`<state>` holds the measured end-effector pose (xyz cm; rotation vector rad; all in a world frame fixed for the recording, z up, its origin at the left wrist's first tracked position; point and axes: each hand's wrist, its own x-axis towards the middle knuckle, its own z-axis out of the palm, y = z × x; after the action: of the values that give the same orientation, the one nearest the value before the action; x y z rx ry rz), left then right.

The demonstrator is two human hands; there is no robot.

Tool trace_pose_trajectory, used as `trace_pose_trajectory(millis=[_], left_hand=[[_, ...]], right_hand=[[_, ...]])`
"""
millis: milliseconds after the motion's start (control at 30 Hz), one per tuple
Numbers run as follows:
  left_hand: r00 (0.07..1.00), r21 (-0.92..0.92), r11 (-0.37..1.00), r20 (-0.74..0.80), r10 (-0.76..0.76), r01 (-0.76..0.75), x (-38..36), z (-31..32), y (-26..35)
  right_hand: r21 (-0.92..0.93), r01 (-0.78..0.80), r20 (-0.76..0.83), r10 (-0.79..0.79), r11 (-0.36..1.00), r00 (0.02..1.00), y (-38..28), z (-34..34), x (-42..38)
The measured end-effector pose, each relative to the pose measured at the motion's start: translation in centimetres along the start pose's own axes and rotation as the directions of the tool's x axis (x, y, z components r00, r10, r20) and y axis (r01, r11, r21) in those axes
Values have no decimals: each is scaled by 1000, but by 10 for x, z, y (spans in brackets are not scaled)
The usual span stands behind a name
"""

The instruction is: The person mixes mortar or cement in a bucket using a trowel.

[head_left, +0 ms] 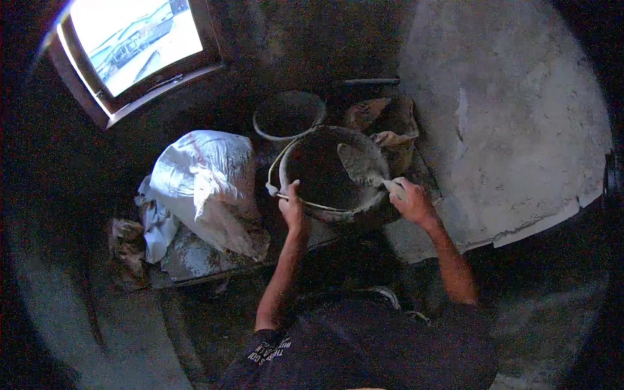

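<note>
A dark round bucket (284,170) with a pale, dusty rim stands in front of me. My left hand (292,205) is closed on the bucket's thin handle at the near left of the rim. In my right hand (412,201) is the pale grip of a trowel (359,165). The trowel's grey, coated blade reaches over the right side of the bucket opening, pointing up and left. What lies deep in the bucket is too dark to make out.
A second round container (255,123) stands behind the bucket. To the left sits a bulging white sack (207,170). Crumpled brown bags (398,144) lie behind right. A grey plastered wall (513,123) rises at the right, a window (140,45) at upper left.
</note>
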<state>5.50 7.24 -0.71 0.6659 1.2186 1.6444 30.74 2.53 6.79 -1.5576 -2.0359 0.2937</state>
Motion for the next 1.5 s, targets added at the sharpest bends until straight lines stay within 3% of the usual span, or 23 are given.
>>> trace_pose_trajectory(millis=[33,67,133,167,200,267,300,433,467,533,600,700,767,833,900,1067,1133,1200,1267,1333,1367,1433,1500], left_hand=[[1000,122,993,11,-11,9,0,1,-10],[1000,123,992,15,-16,14,4,2,-25],[978,353,924,-86,188,-146,14,4,-50],[976,398,917,-195,93,-8,2,12,-21],[978,399,917,-191,88,-4,3,13,-22],[983,327,944,-146,108,-56,6,9,-20],[982,218,958,-78,-174,187,8,7,-15],[991,206,971,-87,-105,121,1,12,-8],[989,295,951,-138,-52,91,3,12,-10],[983,379,923,-182,6,65,10,14,-15],[983,164,986,-179,46,-16,11,14,-21],[984,141,989,-166,56,-32,9,19,-16],[987,85,993,-132,90,-79,4,17,-18],[984,8,990,-102,144,-144,9,22,-12],[981,107,994,-195,-7,28,1,24,-1],[991,167,978,-68,-112,122,5,15,1],[995,168,983,-51,80,-70,12,10,-13],[981,141,979,-107,160,-144,22,11,-29],[957,121,969,-171,233,-214,26,11,-35],[981,145,986,-163,102,-78,24,10,-36],[980,145,986,-170,104,-79,16,11,-25],[997,257,966,-75,-17,36,-2,17,6],[995,213,977,-101,-7,28,4,17,-4]], right_hand=[[47,-70,-7,70,996,998,-3,0,-4],[93,-141,-10,143,986,990,-6,0,-8],[85,-182,-4,183,980,983,-11,-2,-13],[77,-216,-1,216,973,976,-13,-5,-15],[76,-222,-1,223,972,975,-18,-10,-17],[-120,-291,41,297,949,954,-26,-16,-20],[-120,-295,43,302,948,952,-24,-13,-22],[-302,-301,72,337,904,939,-4,1,-36],[-366,-280,47,318,888,947,-9,1,-37],[-354,-295,75,341,887,937,-21,-10,-40],[-346,-310,114,367,886,923,-19,-10,-51],[-275,-313,82,347,909,934,-4,-10,-67],[-393,-289,115,358,873,927,-15,-17,-81],[-382,-317,93,378,868,921,-3,-16,-91],[-372,-353,84,410,858,908,3,-12,-110],[-216,-409,40,426,887,904,20,-5,-136],[-194,-416,-14,422,888,907,20,-3,-142],[-169,-419,-69,414,892,908,28,2,-141],[-69,-416,-222,393,907,893,40,9,-135],[-49,-379,-184,365,924,913,45,8,-118],[-35,-347,-153,338,937,929,42,5,-107],[-63,-315,-96,309,947,946,27,-1,-84],[-79,-288,-34,286,954,958,24,6,-76]])
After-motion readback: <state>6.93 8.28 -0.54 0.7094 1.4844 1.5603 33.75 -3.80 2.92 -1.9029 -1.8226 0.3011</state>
